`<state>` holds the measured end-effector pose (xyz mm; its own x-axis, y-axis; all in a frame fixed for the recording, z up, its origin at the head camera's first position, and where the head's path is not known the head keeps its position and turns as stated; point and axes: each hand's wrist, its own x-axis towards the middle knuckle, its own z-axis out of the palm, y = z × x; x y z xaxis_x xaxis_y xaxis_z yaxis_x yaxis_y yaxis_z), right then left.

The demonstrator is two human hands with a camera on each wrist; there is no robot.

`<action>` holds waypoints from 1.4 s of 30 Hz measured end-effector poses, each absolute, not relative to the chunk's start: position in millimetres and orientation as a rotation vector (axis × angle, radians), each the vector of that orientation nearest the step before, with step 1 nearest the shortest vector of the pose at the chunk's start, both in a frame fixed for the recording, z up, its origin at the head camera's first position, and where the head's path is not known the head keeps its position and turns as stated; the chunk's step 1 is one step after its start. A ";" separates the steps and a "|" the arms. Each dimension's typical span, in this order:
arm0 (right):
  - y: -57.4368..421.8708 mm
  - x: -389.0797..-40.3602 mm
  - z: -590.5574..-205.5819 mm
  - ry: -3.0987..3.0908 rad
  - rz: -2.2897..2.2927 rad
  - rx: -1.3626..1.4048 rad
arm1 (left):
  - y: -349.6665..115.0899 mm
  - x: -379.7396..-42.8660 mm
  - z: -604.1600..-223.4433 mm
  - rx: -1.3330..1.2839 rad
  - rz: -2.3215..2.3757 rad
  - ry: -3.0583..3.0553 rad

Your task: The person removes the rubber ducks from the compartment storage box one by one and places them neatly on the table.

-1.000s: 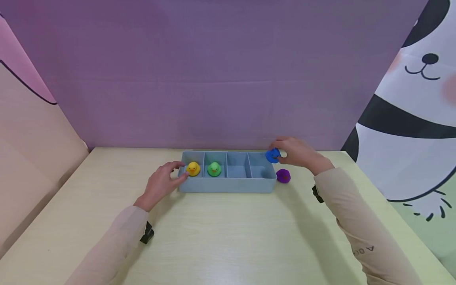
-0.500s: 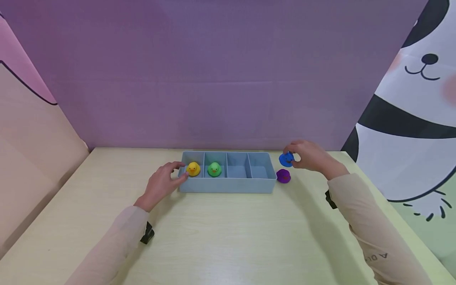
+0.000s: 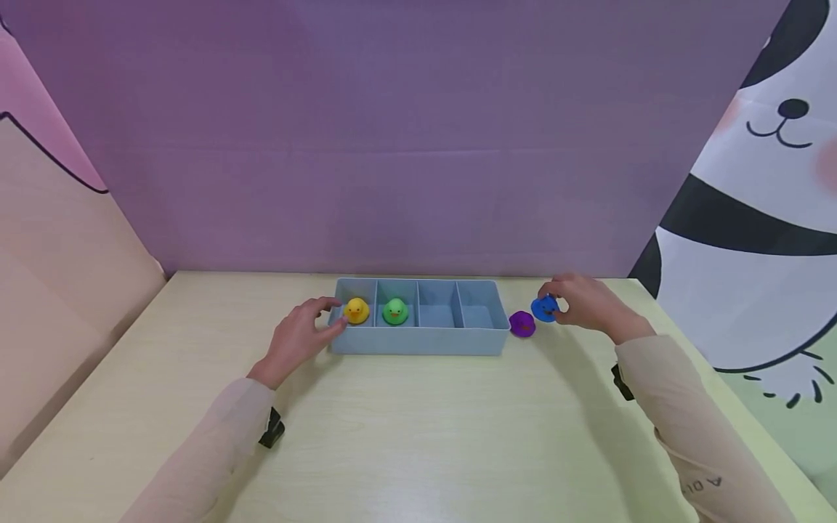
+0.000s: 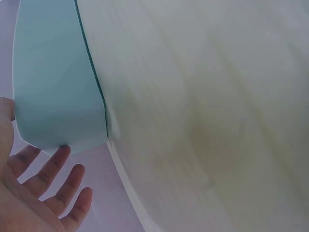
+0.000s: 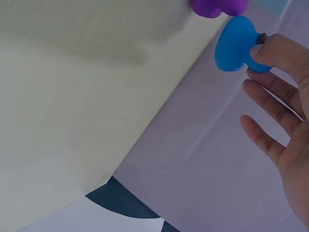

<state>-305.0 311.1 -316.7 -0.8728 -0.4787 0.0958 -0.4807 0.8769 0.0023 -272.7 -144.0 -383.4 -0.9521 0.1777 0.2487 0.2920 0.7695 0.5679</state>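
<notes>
Blue duck (image 3: 543, 309) pinched, purple duck (image 3: 522, 324) at its eight o'clock

The right hand (image 3: 593, 305) pinches the blue duck between thumb and fingers; its beak apparently faces six, no long axis clear. The tray (image 3: 421, 341) lies past the purple duck, toward nine, its length nine-to-three; the left hand (image 3: 299, 335), fingers spread, touches its nine-o'clock end.

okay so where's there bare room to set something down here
The broad stretch of table before the divided box, between the sleeves, is bare, as are the box's two right compartments. It's crowded off the box's right end, with the purple duck and the right hand holding the blue duck, and around its left end, by the left hand.
</notes>
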 end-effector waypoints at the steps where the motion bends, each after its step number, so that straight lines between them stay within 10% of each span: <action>1: 312.1 -304.7 -317.9 -2.963 0.034 0.746 | -143.9 -272.7 -383.5 -0.373 -0.939 -2.783; 42: 333.9 -303.0 -356.7 -2.994 0.080 0.740 | -143.1 -273.0 -383.8 -0.377 -0.945 -2.770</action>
